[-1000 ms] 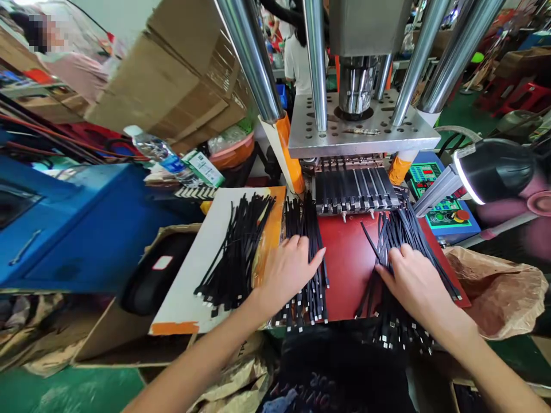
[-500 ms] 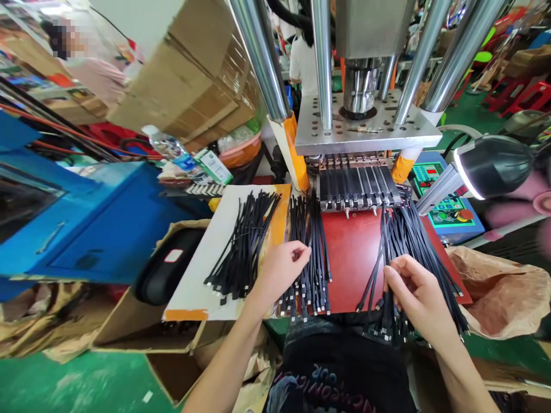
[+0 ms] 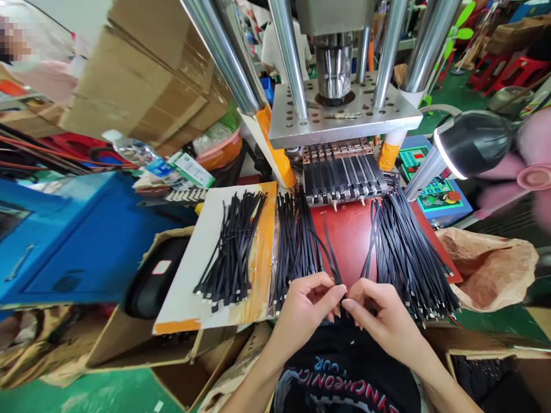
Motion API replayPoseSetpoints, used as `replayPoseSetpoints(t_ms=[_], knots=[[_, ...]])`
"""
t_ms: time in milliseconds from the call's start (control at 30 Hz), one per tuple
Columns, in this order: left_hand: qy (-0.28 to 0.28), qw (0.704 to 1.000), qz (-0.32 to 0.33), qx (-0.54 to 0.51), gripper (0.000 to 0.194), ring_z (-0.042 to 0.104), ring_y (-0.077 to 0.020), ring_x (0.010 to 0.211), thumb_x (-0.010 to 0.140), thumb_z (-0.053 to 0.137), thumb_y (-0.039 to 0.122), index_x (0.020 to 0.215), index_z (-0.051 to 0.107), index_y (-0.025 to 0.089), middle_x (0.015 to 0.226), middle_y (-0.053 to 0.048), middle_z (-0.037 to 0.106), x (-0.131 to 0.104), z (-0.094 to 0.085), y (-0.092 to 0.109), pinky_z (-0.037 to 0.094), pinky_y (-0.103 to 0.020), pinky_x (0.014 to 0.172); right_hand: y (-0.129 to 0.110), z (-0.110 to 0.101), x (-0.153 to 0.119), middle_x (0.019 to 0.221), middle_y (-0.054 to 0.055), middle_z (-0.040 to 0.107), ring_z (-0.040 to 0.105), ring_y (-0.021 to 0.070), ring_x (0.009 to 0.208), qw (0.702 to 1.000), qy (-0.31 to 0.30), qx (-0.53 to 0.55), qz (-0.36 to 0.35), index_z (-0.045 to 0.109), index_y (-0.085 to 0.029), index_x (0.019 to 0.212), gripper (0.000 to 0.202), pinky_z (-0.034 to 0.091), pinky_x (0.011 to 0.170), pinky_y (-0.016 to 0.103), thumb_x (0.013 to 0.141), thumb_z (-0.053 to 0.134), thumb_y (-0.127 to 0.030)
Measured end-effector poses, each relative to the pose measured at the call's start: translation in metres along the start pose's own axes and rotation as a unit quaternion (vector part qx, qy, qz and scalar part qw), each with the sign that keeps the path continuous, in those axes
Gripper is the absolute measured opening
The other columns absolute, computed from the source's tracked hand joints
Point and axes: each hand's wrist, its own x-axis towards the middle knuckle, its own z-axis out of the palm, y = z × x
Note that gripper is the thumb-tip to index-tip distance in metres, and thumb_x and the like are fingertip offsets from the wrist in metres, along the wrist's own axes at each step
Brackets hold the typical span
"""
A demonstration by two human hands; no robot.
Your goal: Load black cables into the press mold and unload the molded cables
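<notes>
My left hand (image 3: pixel 310 303) pinches a flat black USB cable (image 3: pixel 330 255), perhaps more than one, over the front edge of the red board (image 3: pixel 344 229). Close against it, my right hand (image 3: pixel 381 312) has its fingertips closed at the same spot; the held connector end is mostly covered by my fingers. To the left of my hands lies a bunch of black cables (image 3: pixel 297 235), and a larger pile of cables (image 3: pixel 407 252) spreads on the right. Behind them, a metal fixture (image 3: pixel 344 180) under the press holds a row of cables side by side.
A third cable bundle (image 3: pixel 236 246) lies on a white board (image 3: pixel 189 269) edged in orange tape. Overhead stands the press plate (image 3: pixel 344 115) between steel columns. At right are a lamp (image 3: pixel 477 143), a control box (image 3: pixel 430 178), a pink fan (image 3: pixel 531 172) and a brown paper bag (image 3: pixel 495 269).
My right hand has moved left, away from the right pile, and my left hand right and down. They now meet at a cable in front of the board. The view has shifted.
</notes>
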Motion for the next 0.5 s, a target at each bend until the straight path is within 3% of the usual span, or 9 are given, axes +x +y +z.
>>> replayPoseSetpoints(t_ms=[100, 200, 333, 433, 500], knots=[[-0.017, 0.998, 0.044, 0.046, 0.035, 0.056, -0.0084, 0.05, 0.093, 0.074, 0.039, 0.067, 0.062, 0.017, 0.065, 0.003, 0.059, -0.006, 0.004, 0.0, 0.043, -0.02, 0.051, -0.003, -0.004, 0.001, 0.066, -0.004, 0.062, 0.054, 0.0108, 0.06, 1.0, -0.02, 0.003, -0.005, 0.065, -0.02, 0.077, 0.03, 0.042, 0.06, 0.024, 0.099, 0.072, -0.039], [-0.044, 0.983, 0.094, 0.154, 0.032, 0.06, -0.012, 0.061, 0.096, 0.07, 0.033, 0.067, 0.065, 0.018, 0.068, 0.001, 0.064, -0.016, 0.011, -0.007, 0.045, -0.024, 0.062, -0.006, -0.008, 0.007, 0.076, 0.0, 0.069, 0.06, 0.014, 0.069, 1.0, -0.007, 0.012, -0.016, 0.074, -0.02, 0.085, 0.025, 0.045, 0.063, 0.025, 0.095, 0.076, -0.043], [-0.078, 0.961, 0.076, 0.253, 0.025, 0.062, -0.0152, 0.07, 0.095, 0.069, 0.025, 0.072, 0.069, 0.019, 0.075, -0.001, 0.069, -0.022, 0.013, -0.018, 0.046, -0.028, 0.068, -0.002, -0.005, 0.016, 0.084, 0.003, 0.074, 0.064, 0.0159, 0.073, 0.998, 0.048, 0.005, -0.037, 0.082, -0.022, 0.096, 0.027, 0.046, 0.063, 0.027, 0.103, 0.065, -0.042], [-0.07, 0.963, 0.062, 0.252, 0.01, 0.066, -0.0178, 0.078, 0.095, 0.071, 0.028, 0.094, 0.075, 0.02, 0.089, -0.003, 0.074, -0.009, 0.006, -0.011, 0.051, -0.03, 0.073, 0.008, -0.002, 0.017, 0.079, 0.002, 0.072, 0.062, 0.016, 0.071, 0.996, 0.06, -0.033, -0.064, 0.083, -0.023, 0.096, 0.026, 0.046, 0.063, 0.027, 0.103, 0.064, -0.038], [-0.02, 0.976, 0.089, 0.198, 0.034, 0.069, -0.0193, 0.087, 0.096, 0.072, 0.038, 0.124, 0.07, 0.019, 0.112, -0.009, 0.076, 0.008, 0.0, 0.002, 0.055, -0.031, 0.077, 0.015, 0.0, 0.015, 0.079, 0.002, 0.071, 0.062, 0.016, 0.071, 0.994, 0.06, -0.046, -0.077, 0.083, -0.022, 0.097, 0.025, 0.046, 0.064, 0.027, 0.104, 0.064, -0.037]])
